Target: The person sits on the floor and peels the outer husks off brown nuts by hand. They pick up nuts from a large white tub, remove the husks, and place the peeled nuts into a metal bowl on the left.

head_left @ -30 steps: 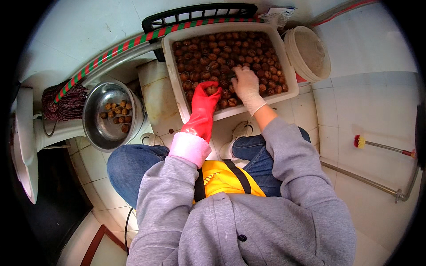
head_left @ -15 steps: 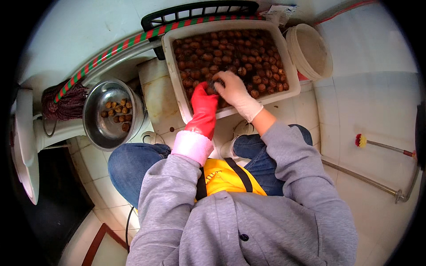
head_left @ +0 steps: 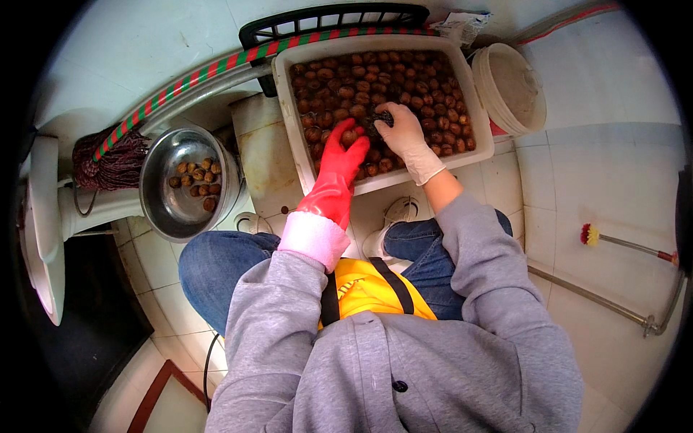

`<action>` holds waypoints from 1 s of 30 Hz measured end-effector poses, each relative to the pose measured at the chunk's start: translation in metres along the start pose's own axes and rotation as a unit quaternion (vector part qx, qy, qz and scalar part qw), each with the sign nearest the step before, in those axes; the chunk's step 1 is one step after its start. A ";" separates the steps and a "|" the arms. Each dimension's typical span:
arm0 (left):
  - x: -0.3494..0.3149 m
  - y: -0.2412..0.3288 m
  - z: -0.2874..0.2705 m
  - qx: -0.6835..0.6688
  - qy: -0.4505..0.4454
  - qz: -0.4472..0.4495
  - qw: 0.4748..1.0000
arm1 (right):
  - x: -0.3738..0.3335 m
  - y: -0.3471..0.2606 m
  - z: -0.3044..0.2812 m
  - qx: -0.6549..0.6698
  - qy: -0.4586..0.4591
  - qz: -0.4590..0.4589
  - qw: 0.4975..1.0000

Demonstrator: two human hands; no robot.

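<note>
My left hand [head_left: 342, 160], in a long red rubber glove with a pink cuff, has its thumb and fingers curled round a wet walnut [head_left: 349, 136]. Close beside it, my right hand [head_left: 406, 137], in a thin whitish glove, grips a dark, wiry scouring pad [head_left: 380, 121]. The pad and the walnut are a little apart. Both hands are over the near part of a white rectangular tub [head_left: 286, 119], where many brown walnuts [head_left: 361, 86] lie in dark water.
A metal basin [head_left: 155, 206] with several paler walnuts [head_left: 198, 173] stands to the left, beside a mop head [head_left: 108, 164]. White buckets [head_left: 516, 90] adjoin the tub's right side. Behind it is a black slatted crate [head_left: 325, 20]. A metal pipe [head_left: 592, 292] runs along the right wall.
My hands have moved apart. The left fingers have spread, showing the walnut between them; the right hand has shifted slightly right with the scouring pad, now plainly visible.
</note>
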State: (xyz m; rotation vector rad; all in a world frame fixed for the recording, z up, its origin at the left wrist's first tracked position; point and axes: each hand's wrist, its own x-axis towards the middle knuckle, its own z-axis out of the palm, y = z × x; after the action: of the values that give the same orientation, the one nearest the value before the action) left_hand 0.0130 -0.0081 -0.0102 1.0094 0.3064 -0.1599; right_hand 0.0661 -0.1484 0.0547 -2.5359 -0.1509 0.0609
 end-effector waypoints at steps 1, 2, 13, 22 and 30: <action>0.002 -0.001 0.005 -0.018 -0.004 -0.006 1.000 | -0.001 -0.008 -0.009 0.005 0.015 -0.029 0.999; 0.008 -0.009 -0.008 0.026 0.005 0.011 1.000 | -0.003 -0.024 -0.008 0.016 -0.010 -0.059 0.998; -0.016 0.013 0.013 0.250 0.090 0.207 0.942 | -0.003 0.023 0.004 -0.204 0.020 0.012 0.979; -0.015 0.009 0.001 0.280 0.137 0.218 0.925 | -0.002 -0.006 0.000 0.010 -0.069 0.044 0.997; -0.012 0.003 0.003 0.195 0.081 0.152 0.965 | -0.007 -0.041 -0.007 -0.138 -0.025 -0.085 0.987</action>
State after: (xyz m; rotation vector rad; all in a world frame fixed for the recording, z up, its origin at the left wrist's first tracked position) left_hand 0.0027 -0.0088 -0.0024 1.4515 0.2693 0.1497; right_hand 0.0557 -0.1195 0.0842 -2.7861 -0.4212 0.0398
